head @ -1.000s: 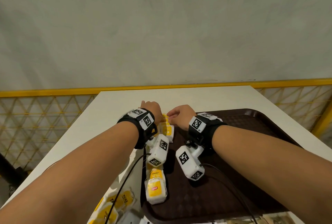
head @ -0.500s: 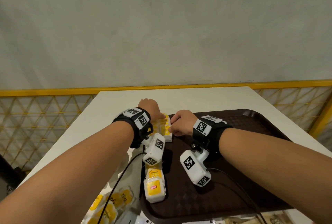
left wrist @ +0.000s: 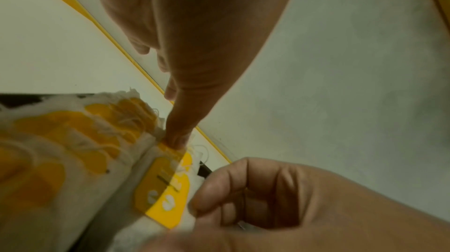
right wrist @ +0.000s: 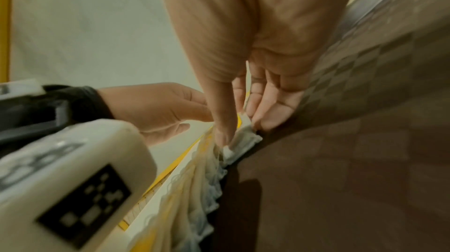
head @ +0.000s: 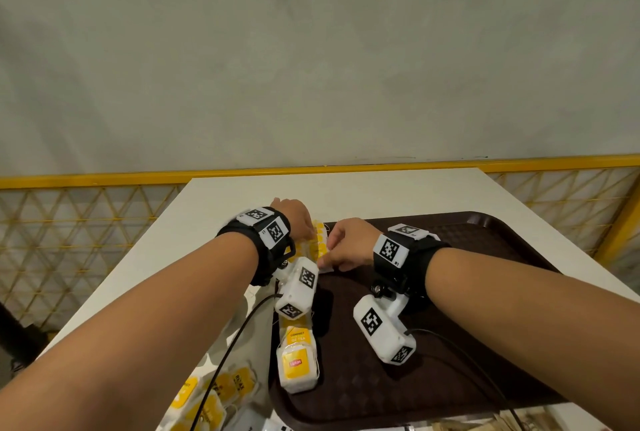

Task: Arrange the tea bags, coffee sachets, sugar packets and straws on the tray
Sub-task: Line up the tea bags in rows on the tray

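White tabletop [head: 363, 188] fills the middle of the head view, backed by a yellow rail and a grey wall, and a dark brown tray [head: 485, 247] sits on its right half. Nearest, at the lower left of the frame, loose tea bags [head: 221, 392] lie off the tray, not yet arranged. Just above them, a row of tea bags [head: 298, 361] stands along the tray's left edge, packed face to face, probably to save room. Further up, both hands work the row's far end. The left hand [head: 294, 219] has its fingers extended, and its thumb [left wrist: 177, 135] presses down on a yellow tag, seemingly to brace the stack. The right hand [head: 349, 243] pinches the end tea bag [right wrist: 243, 137] between thumb and fingers, likely squaring it against the others. Coffee sachets, sugar packets and straws cannot be made out.
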`<state>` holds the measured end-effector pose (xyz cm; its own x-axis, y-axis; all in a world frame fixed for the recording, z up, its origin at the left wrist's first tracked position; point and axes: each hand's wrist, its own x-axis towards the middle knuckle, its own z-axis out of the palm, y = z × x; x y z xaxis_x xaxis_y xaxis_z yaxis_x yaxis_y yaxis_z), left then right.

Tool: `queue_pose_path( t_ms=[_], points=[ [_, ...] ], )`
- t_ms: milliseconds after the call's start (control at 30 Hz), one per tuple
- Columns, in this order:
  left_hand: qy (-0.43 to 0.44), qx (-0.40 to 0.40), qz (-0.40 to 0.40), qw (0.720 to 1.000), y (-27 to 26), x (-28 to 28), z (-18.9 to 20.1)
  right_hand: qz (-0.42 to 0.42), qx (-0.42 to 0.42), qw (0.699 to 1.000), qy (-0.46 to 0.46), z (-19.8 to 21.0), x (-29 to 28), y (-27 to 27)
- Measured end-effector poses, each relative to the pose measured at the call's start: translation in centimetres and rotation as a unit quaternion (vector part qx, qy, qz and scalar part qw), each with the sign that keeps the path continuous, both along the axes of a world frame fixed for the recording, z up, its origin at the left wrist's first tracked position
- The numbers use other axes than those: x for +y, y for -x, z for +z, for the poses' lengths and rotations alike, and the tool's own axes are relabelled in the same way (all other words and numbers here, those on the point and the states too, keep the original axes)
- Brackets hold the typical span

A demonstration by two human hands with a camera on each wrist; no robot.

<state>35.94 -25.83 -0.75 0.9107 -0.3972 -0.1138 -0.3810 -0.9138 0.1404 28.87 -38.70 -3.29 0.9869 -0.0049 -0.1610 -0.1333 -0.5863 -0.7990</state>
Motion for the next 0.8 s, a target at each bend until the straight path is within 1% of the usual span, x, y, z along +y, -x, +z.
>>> queue_pose_path(
  t_ms=[67,167,333,400,500,600,700,800],
  points=[
    [-0.002,0.009,0.004,1.000,0.0,-0.1,0.0,0.020,0.011,0.999,0.022,0.0,0.0,0.3],
    [0.004,0.028,-0.007,1.000,0.2,-0.1,0.5,0.025,0.001,0.998,0.053,0.1,0.1,0.4],
    [0.022,0.077,-0.019,0.997,0.2,0.0,1.6,0.022,-0.001,1.000,0.013,0.7,-0.7,0.4],
    [0.008,0.070,-0.017,0.997,0.1,-0.1,1.6,0.017,-0.003,1.000,0.005,0.7,-0.8,0.4],
    [-0.018,0.029,-0.008,0.999,0.2,-0.4,1.4,-0.004,-0.005,1.000,-0.010,0.5,-0.8,0.2],
    [-0.033,0.012,-0.003,0.999,0.2,-0.4,1.0,-0.019,-0.006,1.000,-0.014,0.1,-0.5,-0.1],
    [-0.034,0.007,0.011,0.999,0.2,-0.3,0.6,-0.023,-0.009,1.000,-0.011,-0.3,-0.3,-0.2],
    [-0.007,0.008,0.027,1.000,0.2,0.1,0.5,-0.027,-0.009,1.000,-0.012,-0.6,-0.2,-0.2]
  ],
)
